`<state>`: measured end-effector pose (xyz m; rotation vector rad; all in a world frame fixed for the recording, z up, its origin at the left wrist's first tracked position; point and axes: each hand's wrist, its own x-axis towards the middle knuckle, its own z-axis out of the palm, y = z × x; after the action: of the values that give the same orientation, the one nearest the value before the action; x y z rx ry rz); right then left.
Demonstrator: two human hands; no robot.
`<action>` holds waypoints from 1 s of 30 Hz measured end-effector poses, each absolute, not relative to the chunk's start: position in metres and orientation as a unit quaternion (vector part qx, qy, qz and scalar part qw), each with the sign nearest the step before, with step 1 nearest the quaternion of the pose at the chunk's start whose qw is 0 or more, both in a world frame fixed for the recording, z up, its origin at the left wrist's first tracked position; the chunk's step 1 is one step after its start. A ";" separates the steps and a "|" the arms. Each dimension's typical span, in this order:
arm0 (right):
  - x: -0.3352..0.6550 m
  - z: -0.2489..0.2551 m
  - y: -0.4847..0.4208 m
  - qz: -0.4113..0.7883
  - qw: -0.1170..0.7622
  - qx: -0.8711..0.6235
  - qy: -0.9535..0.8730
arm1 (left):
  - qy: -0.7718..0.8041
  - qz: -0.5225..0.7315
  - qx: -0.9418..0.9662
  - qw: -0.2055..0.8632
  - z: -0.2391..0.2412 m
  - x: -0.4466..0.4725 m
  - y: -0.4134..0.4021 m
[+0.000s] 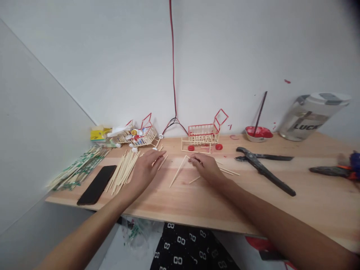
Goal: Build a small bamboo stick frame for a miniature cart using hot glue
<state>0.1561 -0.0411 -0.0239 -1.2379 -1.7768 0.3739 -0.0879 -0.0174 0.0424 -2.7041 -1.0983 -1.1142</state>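
Observation:
My right hand [206,165] is closed in a pinch at the upper end of a thin wooden stick [177,173], where a second stick meets it at an angle. More loose sticks [229,171] lie beside and partly under that hand. My left hand [146,165] rests low over the table, fingers stretched forward, beside a short stick [162,162]. A pile of bare sticks [123,170] lies left of it. Behind my right hand stands a miniature shopping cart [203,135] made of sticks, with red-painted rims and red wheels. A stick frame leans against its front.
Other small carts [142,137] and a yellow box [100,133] stand back left. Wrapped sticks [80,168] and a black phone [97,185] lie left. At right are a red paint dish [259,133] with a brush, black cutters [263,165], pliers [330,171] and a jar [306,118].

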 end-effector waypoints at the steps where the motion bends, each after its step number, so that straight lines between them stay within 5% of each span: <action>1: 0.156 -0.024 -0.041 0.150 0.453 -0.504 -0.720 | -0.355 -0.385 -0.851 -0.027 0.041 -0.076 -0.008; 10: 0.156 -0.025 -0.038 0.153 0.442 -0.515 -0.719 | -0.394 -0.447 -0.696 -0.399 0.013 -0.028 0.039; 18: 0.157 -0.022 -0.039 0.160 0.426 -0.536 -0.711 | -0.407 -0.445 -0.726 -0.331 0.008 -0.033 0.016; 30: 0.157 -0.023 -0.039 0.150 0.424 -0.538 -0.713 | -0.421 -0.405 -0.726 -0.363 0.004 -0.023 0.001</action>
<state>0.1566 -0.0392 -0.0226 -1.3461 -1.7849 0.3749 -0.0228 0.0012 0.0042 -3.0277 -1.7539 -1.6879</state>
